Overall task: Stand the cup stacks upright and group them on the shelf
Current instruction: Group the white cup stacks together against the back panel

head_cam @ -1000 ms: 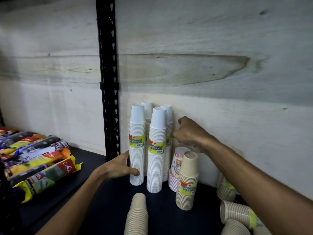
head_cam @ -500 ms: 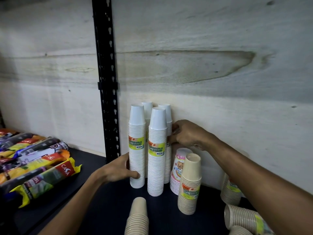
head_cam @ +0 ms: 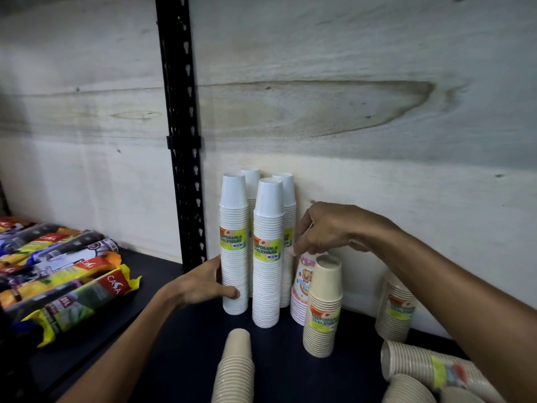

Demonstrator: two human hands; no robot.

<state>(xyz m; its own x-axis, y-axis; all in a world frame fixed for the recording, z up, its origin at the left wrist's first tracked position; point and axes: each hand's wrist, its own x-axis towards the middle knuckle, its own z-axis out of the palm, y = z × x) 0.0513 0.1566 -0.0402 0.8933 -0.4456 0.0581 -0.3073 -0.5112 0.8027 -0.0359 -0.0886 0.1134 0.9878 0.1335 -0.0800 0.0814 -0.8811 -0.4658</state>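
Several tall white cup stacks stand upright together against the back board. My left hand grips the lower part of the front-left white stack, thumb behind and a finger across its front. My right hand hovers with fingers hanging down, tips just over the top of a short pink patterned stack. In front of that stands a beige stack, and another beige stack stands at the back right. Two beige stacks lie on their sides at bottom right. One more beige stack is at the bottom middle.
A black slotted shelf post rises just left of the white stacks. Wrapped rolls in yellow and dark packaging lie in a row at the left. The dark shelf board runs under everything; the pale wooden back board closes the rear.
My right hand has come off the rear right white stack and dropped right, over the pink stack. My left hand stays on the front-left white stack.
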